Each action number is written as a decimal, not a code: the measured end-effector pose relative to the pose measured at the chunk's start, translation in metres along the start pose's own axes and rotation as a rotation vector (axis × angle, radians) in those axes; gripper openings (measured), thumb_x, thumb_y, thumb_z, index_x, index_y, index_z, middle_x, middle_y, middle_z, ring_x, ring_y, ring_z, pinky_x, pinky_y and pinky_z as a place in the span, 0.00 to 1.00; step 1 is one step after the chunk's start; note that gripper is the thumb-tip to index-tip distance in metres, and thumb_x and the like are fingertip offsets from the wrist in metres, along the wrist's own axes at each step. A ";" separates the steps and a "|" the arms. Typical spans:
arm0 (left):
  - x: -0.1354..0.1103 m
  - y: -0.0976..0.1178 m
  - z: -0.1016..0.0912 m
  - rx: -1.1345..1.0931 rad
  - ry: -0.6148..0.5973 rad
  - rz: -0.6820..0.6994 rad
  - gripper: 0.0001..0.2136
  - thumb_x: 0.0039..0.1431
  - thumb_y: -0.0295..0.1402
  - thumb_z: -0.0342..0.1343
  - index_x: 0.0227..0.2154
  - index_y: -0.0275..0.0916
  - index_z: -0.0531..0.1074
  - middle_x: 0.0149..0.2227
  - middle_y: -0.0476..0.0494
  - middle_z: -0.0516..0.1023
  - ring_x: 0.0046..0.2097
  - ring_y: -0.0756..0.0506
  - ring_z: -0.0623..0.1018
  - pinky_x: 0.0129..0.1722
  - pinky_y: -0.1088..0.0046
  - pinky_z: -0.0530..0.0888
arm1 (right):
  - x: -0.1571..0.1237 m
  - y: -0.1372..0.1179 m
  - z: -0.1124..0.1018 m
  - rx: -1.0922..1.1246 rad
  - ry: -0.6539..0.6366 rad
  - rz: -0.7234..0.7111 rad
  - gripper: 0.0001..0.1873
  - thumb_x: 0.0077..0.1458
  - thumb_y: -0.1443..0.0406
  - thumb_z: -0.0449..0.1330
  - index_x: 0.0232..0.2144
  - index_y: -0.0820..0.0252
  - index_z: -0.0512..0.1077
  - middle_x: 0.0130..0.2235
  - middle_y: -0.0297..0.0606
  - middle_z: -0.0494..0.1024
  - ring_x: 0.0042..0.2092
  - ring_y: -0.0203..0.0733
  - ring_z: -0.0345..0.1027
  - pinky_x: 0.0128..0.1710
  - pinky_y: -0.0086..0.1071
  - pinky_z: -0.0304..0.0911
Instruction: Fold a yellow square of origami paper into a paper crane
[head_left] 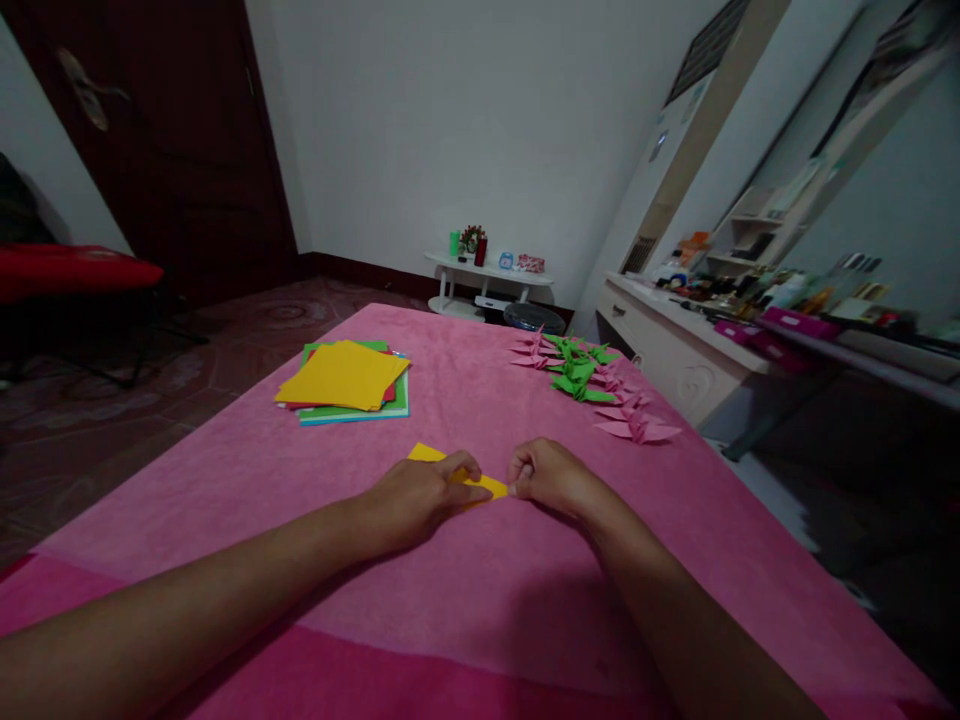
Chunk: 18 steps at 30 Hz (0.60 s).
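Across the whole worktop (465, 600) lies a fleecy pink cloth, with wide bare room toward the near edge. Flat coloured paper squares (343, 378), yellow on top, are stacked toward the far left corner. Pointed pink and green folded cranes (592, 385) line the right edge. At the centre, the left hand (420, 500) and right hand (551, 478) pinch a narrow yellow paper (426, 454) lying flat.

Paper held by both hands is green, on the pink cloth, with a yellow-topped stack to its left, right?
No: the head view shows the paper held by the left hand and right hand is yellow, on the pink cloth, stack to its left.
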<state>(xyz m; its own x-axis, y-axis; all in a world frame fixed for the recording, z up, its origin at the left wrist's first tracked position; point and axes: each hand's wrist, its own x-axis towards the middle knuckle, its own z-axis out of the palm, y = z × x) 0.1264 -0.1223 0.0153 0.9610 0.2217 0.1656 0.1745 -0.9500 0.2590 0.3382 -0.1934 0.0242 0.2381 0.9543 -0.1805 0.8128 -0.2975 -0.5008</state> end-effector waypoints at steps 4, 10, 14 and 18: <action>-0.005 -0.004 -0.001 -0.062 0.006 0.043 0.16 0.60 0.33 0.49 0.50 0.51 0.67 0.51 0.47 0.67 0.44 0.46 0.73 0.41 0.74 0.69 | -0.003 -0.002 -0.002 0.050 0.012 -0.042 0.02 0.36 0.70 0.62 0.19 0.61 0.75 0.18 0.31 0.72 0.21 0.31 0.61 0.20 0.23 0.49; -0.009 -0.007 0.002 -0.126 0.064 0.024 0.20 0.59 0.37 0.50 0.55 0.53 0.62 0.55 0.44 0.63 0.46 0.45 0.72 0.43 0.72 0.71 | 0.008 -0.026 -0.001 -0.090 0.062 -0.094 0.04 0.38 0.64 0.63 0.17 0.59 0.74 0.19 0.32 0.72 0.22 0.33 0.61 0.20 0.26 0.47; -0.014 -0.010 0.010 -0.157 0.167 -0.017 0.23 0.58 0.43 0.49 0.57 0.56 0.57 0.58 0.43 0.58 0.50 0.44 0.70 0.48 0.67 0.70 | 0.021 -0.035 0.009 0.100 -0.064 -0.070 0.02 0.35 0.67 0.62 0.18 0.61 0.73 0.19 0.31 0.71 0.21 0.31 0.60 0.21 0.24 0.50; -0.019 -0.017 0.012 -0.162 0.308 -0.087 0.34 0.48 0.50 0.57 0.59 0.50 0.55 0.59 0.38 0.56 0.54 0.38 0.66 0.51 0.58 0.67 | 0.026 -0.033 0.015 0.480 -0.209 -0.071 0.04 0.33 0.68 0.61 0.17 0.64 0.68 0.16 0.27 0.66 0.19 0.29 0.56 0.20 0.23 0.49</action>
<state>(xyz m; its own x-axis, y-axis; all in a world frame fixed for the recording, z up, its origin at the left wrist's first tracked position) 0.1075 -0.1127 -0.0036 0.8299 0.3799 0.4087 0.1934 -0.8829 0.4280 0.3099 -0.1594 0.0233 0.0403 0.9612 -0.2727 0.4767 -0.2584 -0.8402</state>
